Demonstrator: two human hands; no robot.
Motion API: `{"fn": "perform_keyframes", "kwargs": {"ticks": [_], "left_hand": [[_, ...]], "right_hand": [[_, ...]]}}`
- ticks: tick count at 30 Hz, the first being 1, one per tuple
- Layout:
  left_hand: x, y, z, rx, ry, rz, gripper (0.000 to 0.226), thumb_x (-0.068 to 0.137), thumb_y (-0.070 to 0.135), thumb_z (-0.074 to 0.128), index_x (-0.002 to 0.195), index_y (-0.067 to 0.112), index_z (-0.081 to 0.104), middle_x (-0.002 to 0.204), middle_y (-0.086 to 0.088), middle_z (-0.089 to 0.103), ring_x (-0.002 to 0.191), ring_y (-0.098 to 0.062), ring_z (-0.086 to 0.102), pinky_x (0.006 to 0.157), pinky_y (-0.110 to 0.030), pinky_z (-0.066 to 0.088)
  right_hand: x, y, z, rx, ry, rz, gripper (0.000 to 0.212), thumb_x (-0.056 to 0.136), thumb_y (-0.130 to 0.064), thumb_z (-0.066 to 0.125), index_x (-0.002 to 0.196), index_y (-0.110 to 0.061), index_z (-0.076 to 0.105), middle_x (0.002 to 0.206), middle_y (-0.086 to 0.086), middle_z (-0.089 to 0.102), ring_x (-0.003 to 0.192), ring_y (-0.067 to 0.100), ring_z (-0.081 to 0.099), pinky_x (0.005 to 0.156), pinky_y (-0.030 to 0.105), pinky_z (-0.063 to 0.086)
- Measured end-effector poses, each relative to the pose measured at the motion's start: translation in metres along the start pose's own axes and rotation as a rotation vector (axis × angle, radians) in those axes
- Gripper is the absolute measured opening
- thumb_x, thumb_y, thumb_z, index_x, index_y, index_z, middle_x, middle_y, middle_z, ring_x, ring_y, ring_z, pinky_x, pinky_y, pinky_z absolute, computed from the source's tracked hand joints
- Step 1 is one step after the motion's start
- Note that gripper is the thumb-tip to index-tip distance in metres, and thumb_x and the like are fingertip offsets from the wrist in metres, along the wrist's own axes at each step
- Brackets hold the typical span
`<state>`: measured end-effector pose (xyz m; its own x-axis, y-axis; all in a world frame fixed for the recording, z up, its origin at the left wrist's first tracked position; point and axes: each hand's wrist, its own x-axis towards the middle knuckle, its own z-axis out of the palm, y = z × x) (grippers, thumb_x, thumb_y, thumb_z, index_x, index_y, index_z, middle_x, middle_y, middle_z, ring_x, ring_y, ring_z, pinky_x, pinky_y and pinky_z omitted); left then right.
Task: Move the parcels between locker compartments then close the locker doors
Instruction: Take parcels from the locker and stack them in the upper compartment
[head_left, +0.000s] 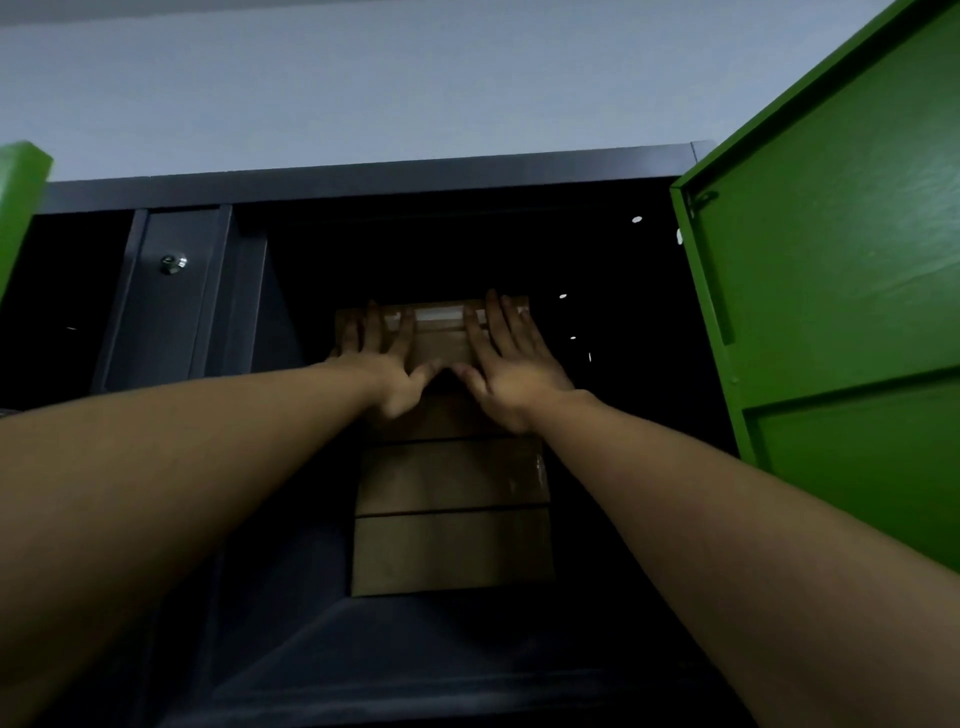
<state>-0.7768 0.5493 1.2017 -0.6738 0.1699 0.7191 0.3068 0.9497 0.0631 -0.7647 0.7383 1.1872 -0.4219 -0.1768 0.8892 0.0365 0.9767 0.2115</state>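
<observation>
A stack of brown cardboard parcels stands inside a dark top locker compartment. The top parcel (439, 335) bears a pale tape strip along its upper edge. My left hand (387, 358) and my right hand (511, 364) lie flat on its front face with straight fingers, thumbs nearly meeting in the middle. Below them sit a second parcel (452, 475) and a third parcel (452, 553). The compartment's green door (841, 291) stands wide open at the right.
A second green door (21, 208) hangs open at the far left, beside a dark compartment. A grey metal divider (171, 301) with a bolt separates the two compartments. The locker's grey top edge (363, 174) meets a pale wall above.
</observation>
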Motion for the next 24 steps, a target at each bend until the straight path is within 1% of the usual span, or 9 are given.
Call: {"fn": "perform_keyframes", "kwargs": {"ticks": [3,6,9,11,14,16,19,22,24], "left_hand": [[0.011,0.002,0.008,0.002,0.000,-0.033,0.085,0.100,0.077,0.020,0.163,0.040,-0.023,0.170,-0.004,-0.037,0.158,-0.033,-0.030,0.131,-0.054,-0.006],[0.024,0.003,0.021,0.013,-0.015,-0.069,0.084,0.100,0.077,0.017,0.165,0.037,-0.019,0.172,-0.006,-0.031,0.159,-0.033,-0.027,0.131,-0.051,-0.008],[0.035,0.004,0.033,0.080,-0.082,-0.089,0.084,0.101,0.077,0.014,0.167,0.033,-0.013,0.174,-0.007,-0.025,0.161,-0.031,-0.023,0.132,-0.047,-0.005],[0.040,0.006,0.039,0.144,-0.115,-0.093,0.086,0.101,0.076,0.015,0.168,0.030,-0.010,0.174,-0.006,-0.026,0.161,-0.030,-0.023,0.132,-0.044,-0.008],[0.046,0.009,0.053,0.190,-0.094,-0.090,0.095,0.099,0.079,0.020,0.167,0.023,-0.014,0.172,-0.009,-0.029,0.160,-0.031,-0.025,0.129,-0.046,-0.011],[0.050,0.007,0.068,0.226,-0.064,-0.087,0.101,0.098,0.081,0.018,0.166,0.018,-0.020,0.171,-0.013,-0.033,0.158,-0.035,-0.029,0.129,-0.047,-0.015],[0.050,0.002,0.083,0.241,-0.044,-0.066,0.099,0.100,0.077,0.018,0.164,0.015,-0.025,0.168,-0.016,-0.036,0.157,-0.036,-0.032,0.129,-0.048,-0.016],[0.047,0.005,0.086,0.239,0.019,-0.059,0.095,0.103,0.073,0.021,0.165,0.015,-0.023,0.170,-0.016,-0.033,0.159,-0.035,-0.027,0.130,-0.044,-0.013],[0.045,0.008,0.085,0.242,0.005,-0.052,0.094,0.104,0.071,0.023,0.165,0.014,-0.021,0.170,-0.018,-0.032,0.159,-0.036,-0.026,0.130,-0.044,-0.013]], "right_hand": [[0.009,0.002,0.005,0.017,-0.070,0.006,0.076,0.109,-0.057,0.021,0.165,-0.022,-0.016,0.169,0.009,-0.032,0.157,0.023,-0.028,0.129,0.039,-0.014],[0.021,0.005,0.011,0.034,-0.142,0.023,0.073,0.110,-0.053,0.022,0.166,-0.024,-0.014,0.170,0.007,-0.031,0.157,0.022,-0.027,0.128,0.038,-0.014],[0.029,0.016,0.022,0.094,-0.249,0.043,0.070,0.111,-0.051,0.022,0.165,-0.026,-0.014,0.171,0.004,-0.029,0.158,0.023,-0.025,0.128,0.040,-0.011],[0.034,0.022,0.031,0.110,-0.294,0.036,0.070,0.110,-0.052,0.021,0.165,-0.028,-0.016,0.171,0.003,-0.029,0.159,0.024,-0.024,0.130,0.040,-0.010],[0.038,0.023,0.043,0.097,-0.261,0.027,0.071,0.110,-0.053,0.021,0.164,-0.027,-0.017,0.170,0.004,-0.030,0.158,0.023,-0.027,0.129,0.040,-0.012],[0.036,0.021,0.054,0.071,-0.213,0.018,0.071,0.110,-0.053,0.020,0.164,-0.025,-0.017,0.170,0.006,-0.031,0.156,0.024,-0.030,0.128,0.040,-0.016],[0.028,0.022,0.063,0.034,-0.153,-0.007,0.071,0.110,-0.051,0.019,0.165,-0.022,-0.016,0.170,0.009,-0.029,0.156,0.026,-0.031,0.126,0.038,-0.019],[0.025,0.022,0.065,0.017,-0.137,-0.008,0.070,0.111,-0.050,0.018,0.166,-0.022,-0.013,0.171,0.009,-0.026,0.157,0.025,-0.029,0.127,0.039,-0.017],[0.025,0.019,0.062,-0.001,-0.149,0.016,0.069,0.111,-0.049,0.020,0.166,-0.022,-0.012,0.172,0.009,-0.024,0.158,0.025,-0.027,0.128,0.039,-0.016]]}}
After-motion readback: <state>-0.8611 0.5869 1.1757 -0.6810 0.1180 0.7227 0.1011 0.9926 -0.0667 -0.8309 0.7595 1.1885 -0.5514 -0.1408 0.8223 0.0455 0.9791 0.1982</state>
